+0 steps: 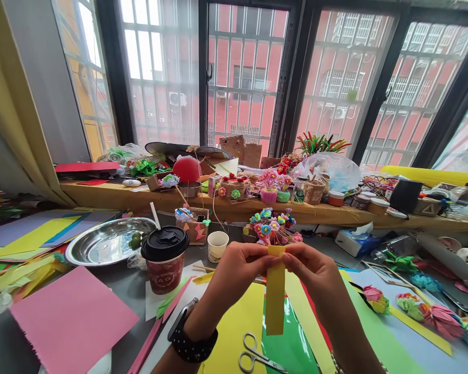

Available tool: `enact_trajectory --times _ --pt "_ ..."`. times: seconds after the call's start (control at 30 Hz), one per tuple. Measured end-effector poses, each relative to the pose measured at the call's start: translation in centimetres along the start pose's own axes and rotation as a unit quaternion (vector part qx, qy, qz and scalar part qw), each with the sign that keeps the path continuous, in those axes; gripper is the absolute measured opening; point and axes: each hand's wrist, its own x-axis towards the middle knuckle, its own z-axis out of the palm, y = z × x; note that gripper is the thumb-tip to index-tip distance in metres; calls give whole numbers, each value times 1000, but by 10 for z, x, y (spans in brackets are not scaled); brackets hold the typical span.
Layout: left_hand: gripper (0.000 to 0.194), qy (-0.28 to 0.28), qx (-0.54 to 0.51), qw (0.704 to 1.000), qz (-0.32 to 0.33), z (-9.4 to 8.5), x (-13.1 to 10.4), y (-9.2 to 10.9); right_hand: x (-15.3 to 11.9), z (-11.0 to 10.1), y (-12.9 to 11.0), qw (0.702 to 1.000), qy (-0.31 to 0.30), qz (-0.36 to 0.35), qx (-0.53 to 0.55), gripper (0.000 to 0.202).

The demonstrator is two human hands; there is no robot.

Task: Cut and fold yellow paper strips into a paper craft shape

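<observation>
A yellow paper strip (275,306) hangs upright in front of me, its top end pinched between both hands. My left hand (244,267) closes thumb and fingers on the strip's upper left edge. On the opposite edge, my right hand (310,265) grips with thumb and fingertips. Below the strip, small metal scissors (253,356) lie across yellow paper (234,322) and a glossy green sheet (292,337). Crocheted flowers (271,226) stand just beyond my hands.
A lidded coffee cup (166,265) with a straw, a white paper cup (217,245) and a metal plate (97,244) stand to the left. Pink paper (74,322) lies front left. Folded paper flowers (440,319) and a tissue box (354,241) are on the right.
</observation>
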Motion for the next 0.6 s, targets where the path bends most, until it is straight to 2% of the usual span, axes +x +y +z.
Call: enact_trajectory --times 0.23,0.4,0.6 --pt "17 -7 -13 1000 3 1 0 0 0 -1 0 1000 -15 3 24 16" --pt "19 4 28 1000 7 1 -1 -2 1 -2 1 1000 -17 2 22 16" --pt "21 25 78 997 7 2 0 -2 1 -1 2 999 -5 -33 -10 17"
